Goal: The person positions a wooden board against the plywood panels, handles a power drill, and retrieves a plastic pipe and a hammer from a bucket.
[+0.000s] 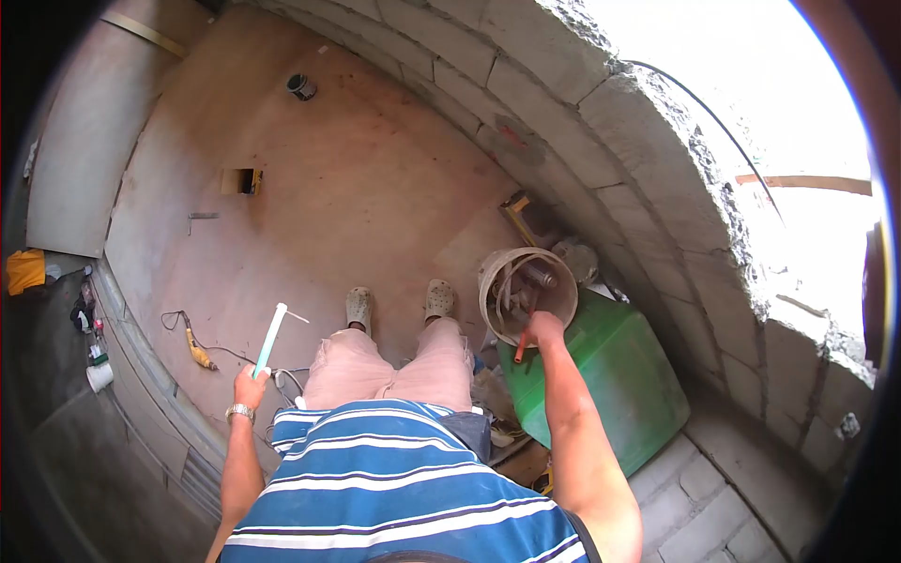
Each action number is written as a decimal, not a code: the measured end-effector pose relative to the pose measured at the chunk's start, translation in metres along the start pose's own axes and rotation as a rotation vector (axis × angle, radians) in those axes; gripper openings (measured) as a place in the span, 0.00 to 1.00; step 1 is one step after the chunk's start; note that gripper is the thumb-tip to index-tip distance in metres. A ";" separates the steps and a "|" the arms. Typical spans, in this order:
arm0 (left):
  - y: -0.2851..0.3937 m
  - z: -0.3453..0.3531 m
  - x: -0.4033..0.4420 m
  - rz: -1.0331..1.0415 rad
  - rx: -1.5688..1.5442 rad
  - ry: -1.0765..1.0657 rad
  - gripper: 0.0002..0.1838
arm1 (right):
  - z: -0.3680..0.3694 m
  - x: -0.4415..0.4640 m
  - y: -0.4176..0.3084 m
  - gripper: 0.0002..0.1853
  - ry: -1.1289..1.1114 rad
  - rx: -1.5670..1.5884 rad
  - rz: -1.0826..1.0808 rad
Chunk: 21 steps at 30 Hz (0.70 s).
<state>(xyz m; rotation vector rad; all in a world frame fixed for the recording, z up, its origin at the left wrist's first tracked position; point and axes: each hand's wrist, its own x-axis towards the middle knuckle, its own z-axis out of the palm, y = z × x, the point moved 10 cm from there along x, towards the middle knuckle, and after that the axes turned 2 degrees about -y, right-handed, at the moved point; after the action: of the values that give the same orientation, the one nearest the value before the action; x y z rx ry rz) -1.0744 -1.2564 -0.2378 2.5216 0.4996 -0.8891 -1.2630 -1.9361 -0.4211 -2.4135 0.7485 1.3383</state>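
Observation:
My left hand (251,383) is closed round the lower end of a long pale green and white stick (270,340). A thin rod juts sideways from the stick's top end. At the near rim of a dusty bucket (488,293), my right hand (542,328) grips an orange handle (521,349) whose end sticks out below the fist. Whatever the handle belongs to is hidden by the hand. Inside the bucket lie several dusty tools (526,280), hard to tell apart. The bucket stands against a green plastic container (610,366).
A rough block wall (601,141) runs along the right. On the floor lie a yellow power tool (198,350) with a cord, a small open box (242,181), a metal tool (202,217) and a can (301,87). A yellow-edged tool (518,216) leans near the wall.

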 end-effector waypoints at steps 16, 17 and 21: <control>-0.037 0.036 -0.030 -0.362 0.057 -0.392 0.16 | -0.057 0.014 0.102 0.11 -0.366 0.361 0.075; -0.034 0.039 -0.031 -0.356 0.039 -0.427 0.16 | -0.068 0.006 0.105 0.11 -0.385 0.422 0.078; -0.017 0.049 -0.018 -0.297 0.080 -0.473 0.16 | -0.086 0.004 0.103 0.10 -0.373 0.305 0.109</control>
<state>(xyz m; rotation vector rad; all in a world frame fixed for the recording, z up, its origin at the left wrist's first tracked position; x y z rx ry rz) -1.1208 -1.2695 -0.2653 2.2222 0.6967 -1.5891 -1.2589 -2.0635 -0.3784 -1.8438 0.9100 1.5291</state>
